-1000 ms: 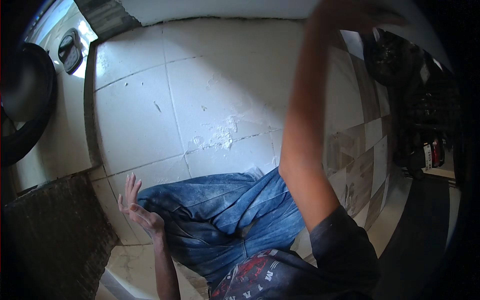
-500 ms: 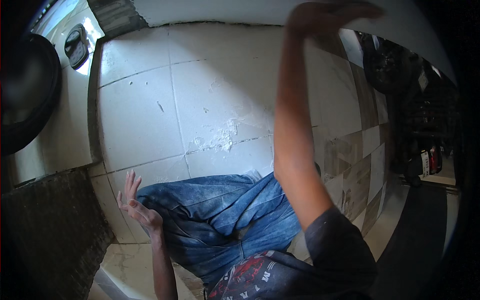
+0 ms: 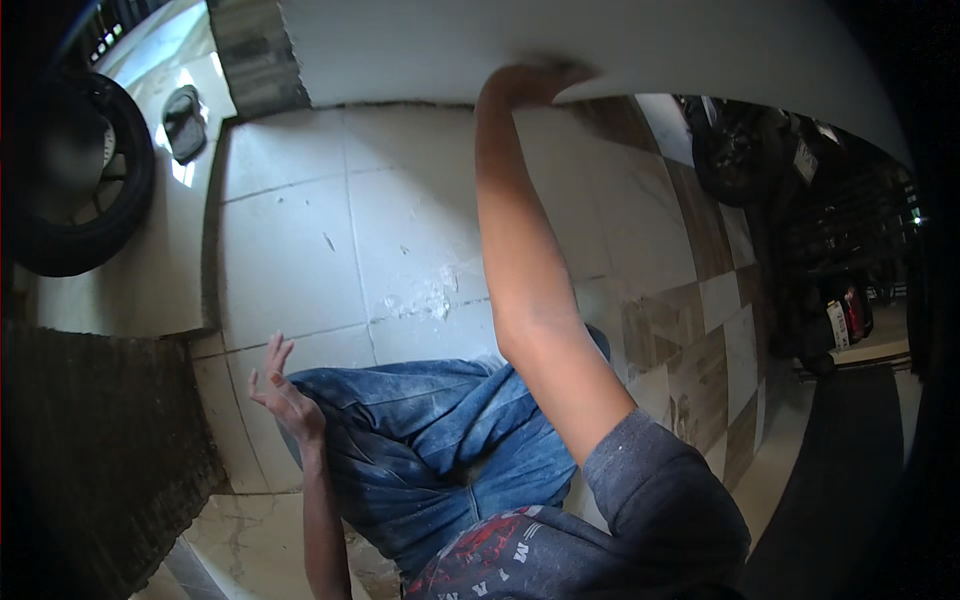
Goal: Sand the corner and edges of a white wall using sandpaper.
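Beside my bent knee, in blue jeans point(image 3: 400, 410), my left hand point(image 3: 288, 398) is raised with its fingers spread, dusted pale and holding nothing. My right arm reaches up and forward to the pale smooth wall point(image 3: 420, 50). There my right hand point(image 3: 535, 82) is at the wall's lower part, bent at the wrist. Motion smears its fingers, and I cannot make out whether anything is in them. White powder and crumbs point(image 3: 425, 298) lie on the floor tiles point(image 3: 280, 240) in front of my legs.
A motorcycle wheel point(image 3: 130, 210) and a dark slipper point(image 3: 185, 125) are at the far left, past a raised edge. Parked motorcycles point(image 3: 735, 150) stand at the right. A dark rough panel point(image 3: 100, 450) lies at the left, and a black strip point(image 3: 835, 460) runs along the right.
My right hand has swept left along the wall. The view has shifted slightly, showing more of the wall and wheel. My left hand stays by the knee, fingers spread.
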The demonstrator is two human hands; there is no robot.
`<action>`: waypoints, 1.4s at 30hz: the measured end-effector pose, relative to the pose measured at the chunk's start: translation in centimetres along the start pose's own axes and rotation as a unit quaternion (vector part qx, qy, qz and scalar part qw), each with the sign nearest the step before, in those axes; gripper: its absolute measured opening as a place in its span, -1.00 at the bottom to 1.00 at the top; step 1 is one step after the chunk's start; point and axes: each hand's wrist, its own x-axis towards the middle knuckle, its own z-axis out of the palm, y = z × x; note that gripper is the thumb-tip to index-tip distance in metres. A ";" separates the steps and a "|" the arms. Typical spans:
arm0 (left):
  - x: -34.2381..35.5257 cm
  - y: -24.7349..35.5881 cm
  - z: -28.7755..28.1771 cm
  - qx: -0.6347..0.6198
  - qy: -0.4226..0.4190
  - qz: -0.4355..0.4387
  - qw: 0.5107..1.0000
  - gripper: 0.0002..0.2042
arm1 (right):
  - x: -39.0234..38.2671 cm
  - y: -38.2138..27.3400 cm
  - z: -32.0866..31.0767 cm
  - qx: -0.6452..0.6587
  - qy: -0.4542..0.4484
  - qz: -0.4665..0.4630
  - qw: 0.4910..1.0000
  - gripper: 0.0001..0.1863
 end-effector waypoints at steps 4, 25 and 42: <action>-0.1 0.0 -0.4 -0.017 0.006 -0.002 1.000 -0.49 | 2.3 -1.6 -1.9 -0.394 -0.622 -0.040 0.675 -0.51; 1.3 0.2 0.6 0.062 -0.057 -0.059 0.995 -0.53 | -4.3 8.2 1.4 0.064 -0.091 -0.102 0.989 -0.33; -0.3 0.8 -0.3 0.049 -0.034 -0.001 0.998 -0.53 | 17.5 -3.4 -9.1 -0.120 -0.476 0.091 0.866 -0.52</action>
